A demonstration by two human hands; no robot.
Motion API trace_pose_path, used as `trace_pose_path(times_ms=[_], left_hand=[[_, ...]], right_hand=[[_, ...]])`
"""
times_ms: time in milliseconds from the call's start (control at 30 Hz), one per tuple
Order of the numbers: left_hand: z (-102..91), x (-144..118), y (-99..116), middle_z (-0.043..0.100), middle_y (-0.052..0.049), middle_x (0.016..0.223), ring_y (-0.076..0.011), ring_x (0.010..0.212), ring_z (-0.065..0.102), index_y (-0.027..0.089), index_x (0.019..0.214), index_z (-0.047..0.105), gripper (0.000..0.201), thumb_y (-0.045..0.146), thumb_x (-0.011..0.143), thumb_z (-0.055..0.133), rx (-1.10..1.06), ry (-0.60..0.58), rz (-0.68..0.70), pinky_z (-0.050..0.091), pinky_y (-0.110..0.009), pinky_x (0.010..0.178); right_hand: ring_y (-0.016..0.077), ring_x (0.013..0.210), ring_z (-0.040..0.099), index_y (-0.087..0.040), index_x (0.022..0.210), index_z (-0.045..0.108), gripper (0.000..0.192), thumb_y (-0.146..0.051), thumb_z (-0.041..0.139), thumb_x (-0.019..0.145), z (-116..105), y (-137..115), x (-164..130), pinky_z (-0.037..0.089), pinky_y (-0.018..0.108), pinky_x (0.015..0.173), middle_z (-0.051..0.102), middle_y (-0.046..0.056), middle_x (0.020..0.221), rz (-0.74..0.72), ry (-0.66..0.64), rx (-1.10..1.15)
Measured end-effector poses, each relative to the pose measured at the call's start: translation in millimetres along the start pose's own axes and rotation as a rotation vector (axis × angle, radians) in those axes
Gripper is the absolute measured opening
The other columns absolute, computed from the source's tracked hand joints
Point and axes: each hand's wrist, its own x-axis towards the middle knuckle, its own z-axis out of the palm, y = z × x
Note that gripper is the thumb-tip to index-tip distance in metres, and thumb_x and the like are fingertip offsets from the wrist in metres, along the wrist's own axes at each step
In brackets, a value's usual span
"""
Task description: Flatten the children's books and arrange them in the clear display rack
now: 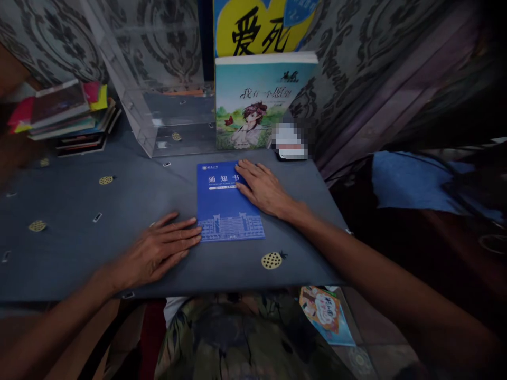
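A blue booklet point(227, 203) with white Chinese lettering and a drawing of a building lies closed on the table. My right hand point(261, 184) rests flat over its upper right part, fingers stretched out and covering some of the print. On the tabletop to the left, my left hand point(166, 245) lies with its fingers extended, the tips at the booklet's lower left edge. Neither hand grips anything.
A clear plastic rack point(137, 113) stands behind the booklet, beside an upright green picture book point(245, 84) and a yellow-and-blue book point(259, 26). Stacked books point(69, 116) are at the left. The grey patterned table point(130, 184) ends near my lap; another book point(327, 316) lies below.
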Motion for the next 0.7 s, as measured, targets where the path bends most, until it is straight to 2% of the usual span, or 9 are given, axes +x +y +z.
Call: trace_pose_path(times_ms=[133,267,533,700], left_hand=[[-1.9,1,1,0.061,-0.002,0.144,-0.0229,0.144,0.045,0.029,0.151,0.044,0.051,0.018,0.101,0.048,-0.001,-0.008,0.021,0.034,-0.055,0.122],[-0.3,16,3,0.061,-0.003,0.143,-0.0241,0.143,0.047,0.030,0.150,0.045,0.049,0.023,0.102,0.048,-0.007,-0.042,0.033,0.032,-0.056,0.123],[18.1,80,21,0.062,-0.005,0.142,-0.0243,0.145,0.045,0.026,0.144,0.054,0.040,0.030,0.105,0.044,-0.051,-0.166,0.173,0.024,-0.055,0.125],[32.7,113,35,0.064,-0.009,0.140,-0.0249,0.139,0.052,0.019,0.140,0.057,0.040,0.034,0.106,0.041,-0.045,-0.171,0.246,0.033,-0.052,0.120]], right_hand=[[0.0296,0.151,0.034,-0.012,0.149,0.046,0.053,-0.038,0.037,0.104,1,0,0,0.027,0.056,0.123,0.043,0.016,0.159,0.011,0.003,0.016],[0.0290,0.151,0.034,-0.016,0.150,0.045,0.052,-0.037,0.039,0.104,2,0,0,0.027,0.056,0.123,0.043,0.014,0.159,0.012,0.017,0.042],[0.0294,0.152,0.032,-0.011,0.149,0.046,0.052,-0.033,0.042,0.103,0,-3,2,0.024,0.054,0.125,0.041,0.017,0.160,0.044,-0.012,0.065],[0.0288,0.152,0.032,-0.008,0.148,0.047,0.051,-0.030,0.045,0.102,-3,-5,2,0.023,0.052,0.126,0.040,0.018,0.160,0.056,-0.016,0.056]])
